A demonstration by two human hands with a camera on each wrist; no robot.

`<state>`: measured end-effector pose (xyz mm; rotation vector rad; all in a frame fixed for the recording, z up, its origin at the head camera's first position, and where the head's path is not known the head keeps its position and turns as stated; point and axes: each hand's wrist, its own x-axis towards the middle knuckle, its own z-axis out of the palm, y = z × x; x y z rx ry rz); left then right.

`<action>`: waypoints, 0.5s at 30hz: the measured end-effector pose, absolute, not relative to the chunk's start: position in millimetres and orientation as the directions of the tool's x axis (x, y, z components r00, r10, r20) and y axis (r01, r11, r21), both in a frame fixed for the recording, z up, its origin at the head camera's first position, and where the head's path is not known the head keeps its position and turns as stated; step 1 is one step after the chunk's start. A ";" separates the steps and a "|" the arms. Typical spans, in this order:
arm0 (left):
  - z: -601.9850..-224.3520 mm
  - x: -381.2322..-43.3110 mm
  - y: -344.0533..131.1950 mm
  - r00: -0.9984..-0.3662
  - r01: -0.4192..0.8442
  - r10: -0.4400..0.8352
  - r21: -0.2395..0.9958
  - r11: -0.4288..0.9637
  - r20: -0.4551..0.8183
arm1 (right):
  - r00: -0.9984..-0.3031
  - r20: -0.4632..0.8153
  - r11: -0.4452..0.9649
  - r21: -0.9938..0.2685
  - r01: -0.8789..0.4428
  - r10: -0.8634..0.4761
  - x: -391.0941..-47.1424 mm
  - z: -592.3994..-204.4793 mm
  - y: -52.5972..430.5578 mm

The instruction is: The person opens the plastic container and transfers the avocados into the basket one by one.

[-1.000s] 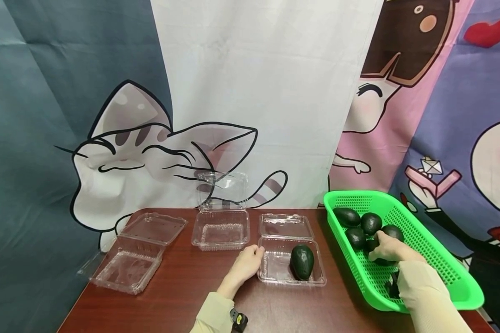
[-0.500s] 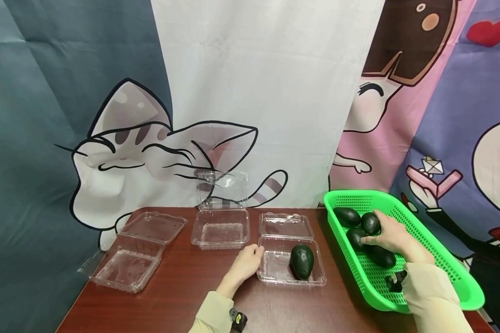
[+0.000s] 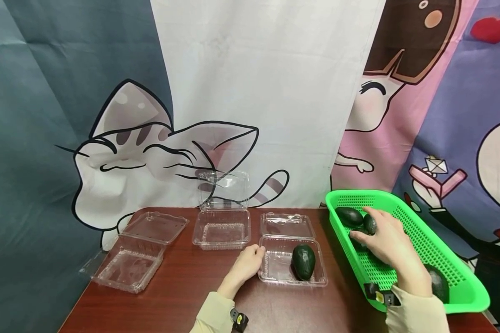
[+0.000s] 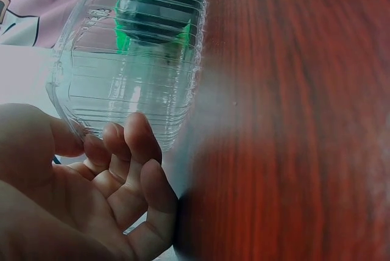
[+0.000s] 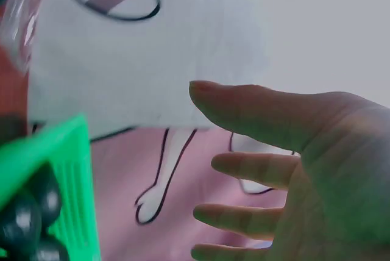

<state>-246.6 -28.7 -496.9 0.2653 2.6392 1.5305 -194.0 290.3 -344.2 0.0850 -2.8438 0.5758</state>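
Note:
My left hand pinches the left rim of a clear plastic clamshell container between thumb and curled fingers; the left wrist view shows this hand at the container's edge. Inside that container, on its right side, lies one dark green avocado. My right hand hovers over the green basket, thumb and fingers apart. In the right wrist view the hand holds nothing. Several avocados lie in the basket, partly hidden by the right hand.
Two more lidded clear containers stand open on the brown table: one in the middle, one at the left. Behind the table hangs a cartoon-printed cloth. Another avocado sits at the basket's near end.
My right hand has come away from the avocados and up, its wrist turning. The avocado at the basket's near end has come into sight. My left hand stays at the container's rim.

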 end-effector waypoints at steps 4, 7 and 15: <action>-498.6 -246.3 -28.7 -0.982 0.102 0.187 0.870 0.482 0.012 | -0.960 0.277 0.893 -0.423 -0.152 -0.032 -185.9 -350.7 265.2; -498.7 -246.2 -28.6 -0.983 0.099 0.185 0.870 0.482 0.009 | -0.956 0.289 0.869 -0.462 -0.177 -0.042 -183.5 -358.5 248.5; -494.8 -245.9 -29.0 -0.983 0.103 0.184 0.873 0.478 0.016 | -0.975 0.224 0.823 -0.555 -0.120 0.009 -189.0 -383.7 210.5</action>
